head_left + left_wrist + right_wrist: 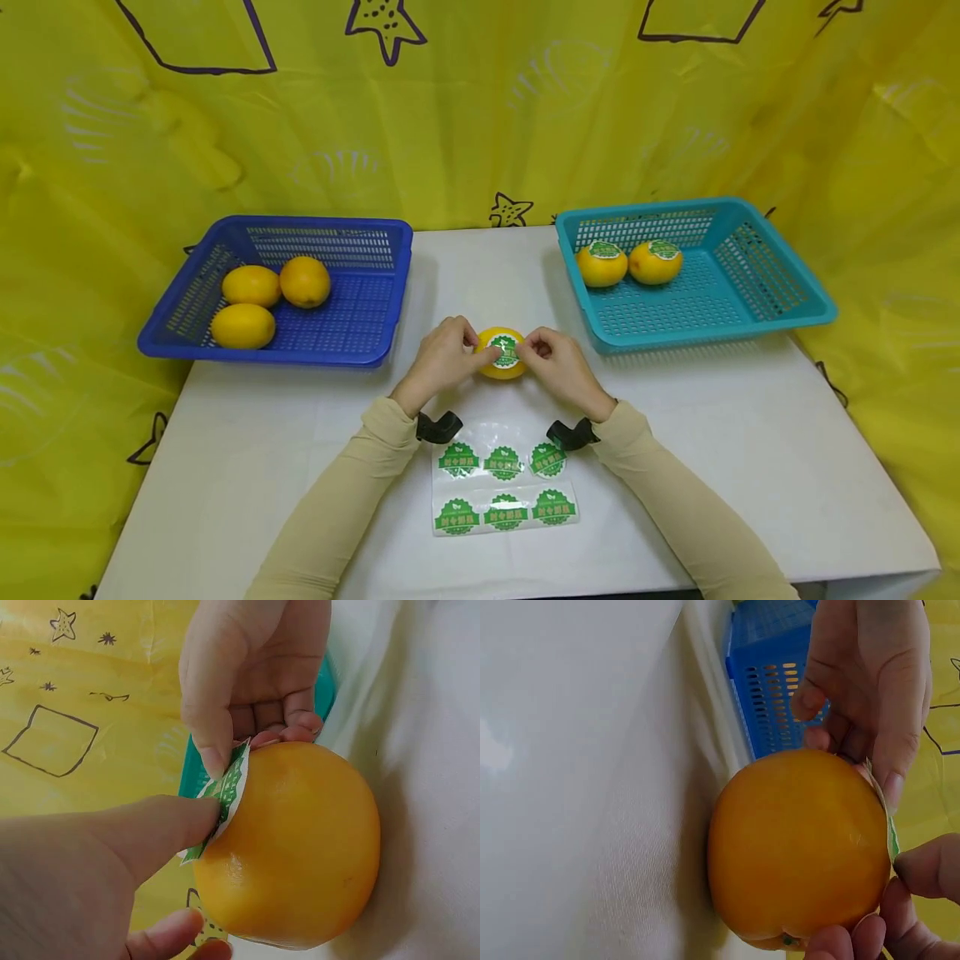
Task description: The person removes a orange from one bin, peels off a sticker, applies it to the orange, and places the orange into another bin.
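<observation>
1. We see both hands meeting on one orange (501,354) that sits on the white table (750,467), midway between the two baskets and just beyond the sticker sheet (504,487).
2. The left hand (442,360) cups the fruit from its left side with curled fingers, its thumb pressing the green sticker (506,351) down onto the top of the skin.
3. The right hand (558,367) mirrors it from the right — fingers curled behind the fruit, thumb tip on the sticker's other edge.
4. The relation that matters: the sticker lies on the orange's upper face, directly between the two thumbs, so neither hand is nearer. In the left wrist view one edge of the label (225,796) stands lifted off the peel (not yet flat).
5. The sticker is a round, scalloped green-and-white badge with white characters on a green band — we cannot read them at this size.
6. The sheet near the table's front edge carries six such stickers in two rows of three.
7. The blue basket (390,250) at the back left corner holds three plain oranges (251,285).
8. The teal basket (810,312) at the back right holds two oranges (602,263) already wearing green labels on top.
</observation>
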{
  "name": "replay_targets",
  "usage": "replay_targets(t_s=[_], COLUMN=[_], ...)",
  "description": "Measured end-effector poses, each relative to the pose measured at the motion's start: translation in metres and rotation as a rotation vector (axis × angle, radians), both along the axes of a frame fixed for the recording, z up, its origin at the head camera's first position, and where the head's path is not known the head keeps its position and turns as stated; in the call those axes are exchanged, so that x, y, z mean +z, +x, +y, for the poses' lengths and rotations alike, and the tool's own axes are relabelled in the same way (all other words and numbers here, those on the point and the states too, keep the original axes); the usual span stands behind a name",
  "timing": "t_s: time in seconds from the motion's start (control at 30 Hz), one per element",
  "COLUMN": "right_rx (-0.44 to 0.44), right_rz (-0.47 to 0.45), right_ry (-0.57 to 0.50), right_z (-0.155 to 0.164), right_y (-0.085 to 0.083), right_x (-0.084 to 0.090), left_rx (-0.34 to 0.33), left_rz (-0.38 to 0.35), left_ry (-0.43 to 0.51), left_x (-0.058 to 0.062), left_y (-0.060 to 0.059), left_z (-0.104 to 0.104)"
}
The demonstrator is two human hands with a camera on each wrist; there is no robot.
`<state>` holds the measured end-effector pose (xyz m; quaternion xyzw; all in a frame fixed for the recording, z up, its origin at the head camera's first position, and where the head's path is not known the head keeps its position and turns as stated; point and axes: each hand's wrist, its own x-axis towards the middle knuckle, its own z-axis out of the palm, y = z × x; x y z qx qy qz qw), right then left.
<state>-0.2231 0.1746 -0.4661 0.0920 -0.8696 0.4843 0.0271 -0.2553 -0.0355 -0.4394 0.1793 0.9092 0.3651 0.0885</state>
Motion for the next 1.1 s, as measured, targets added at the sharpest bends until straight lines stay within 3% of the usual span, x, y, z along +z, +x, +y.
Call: replay_targets(t_s=[0.07,0.27,0.33,0.5,0.8,1.1], right_rx=[-0.003,0.003,0.012,0.012,0.014,0.049], right_rz=[-0.005,-0.040,-0.051,-0.089,-0.126,-0.164], right_ry=[0.007,0.009,-0.001,-0.020,-0.067,-0.155], right_z=[0.000,-0.004,-0.006,-0.007,-0.008,-0.006], right_y=[-0.001,-0.006,-0.008,-0.014,-0.016,-0.018], right_x=[0.000,-0.002,-0.002,-0.005,-0.003,-0.006], left_rx=[-0.008,-0.124,-0.149,-0.155,-0.062,-0.004], left_rz=[-0.041,-0.264,-0.300,-0.308,-0.408,-0.385], left_ry=[0.027,0.192,0.217,0.271,0.449,0.511], left_x=[-0.001,-0.013,-0.015,-0.019,-0.026,-0.030], left_y=[-0.001,-0.010,-0.011,-0.011,-0.009,-0.005], left_z=[0.000,-0.002,-0.001,-0.001,0.001,0.005])
